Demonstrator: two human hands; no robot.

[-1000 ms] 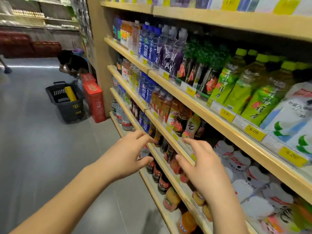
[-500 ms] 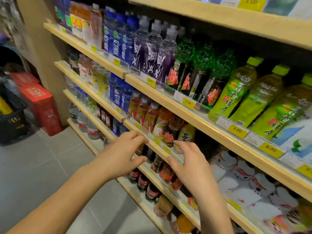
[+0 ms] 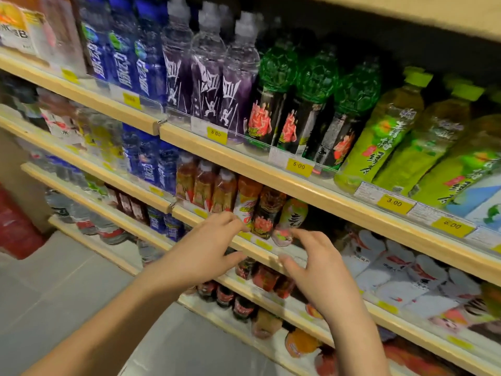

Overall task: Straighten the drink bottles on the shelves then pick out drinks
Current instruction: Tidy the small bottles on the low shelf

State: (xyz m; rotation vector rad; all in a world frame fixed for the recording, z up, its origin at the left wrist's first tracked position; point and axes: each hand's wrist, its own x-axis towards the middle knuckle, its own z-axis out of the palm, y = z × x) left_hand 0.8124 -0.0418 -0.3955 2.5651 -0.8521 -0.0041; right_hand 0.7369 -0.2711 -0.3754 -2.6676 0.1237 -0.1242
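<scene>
Wooden shelves (image 3: 311, 185) hold rows of drink bottles. On the second shelf stand amber tea bottles (image 3: 206, 185), an orange-label bottle (image 3: 245, 202), a dark red-label bottle (image 3: 267, 213) and a pale tilted bottle (image 3: 291, 221). My left hand (image 3: 206, 251) reaches toward that shelf's front edge, fingers spread and loosely bent, holding nothing. My right hand (image 3: 317, 267) hovers just below the pale bottle, fingers curved apart, empty. The picture is blurred by motion.
Above are blue bottles (image 3: 122, 58), purple bottles (image 3: 208, 77), green-topped dark bottles (image 3: 298, 104) and light green tea bottles (image 3: 393, 131). White packs (image 3: 393, 272) lie at the right. Lower shelves carry dark cola bottles (image 3: 233, 299). A red crate (image 3: 16, 229) stands on the grey floor at left.
The view has swung closer to the shelves and rightward. Both hands have risen toward the second shelf's bottles, fingers spreading wider. Nothing has been gripped.
</scene>
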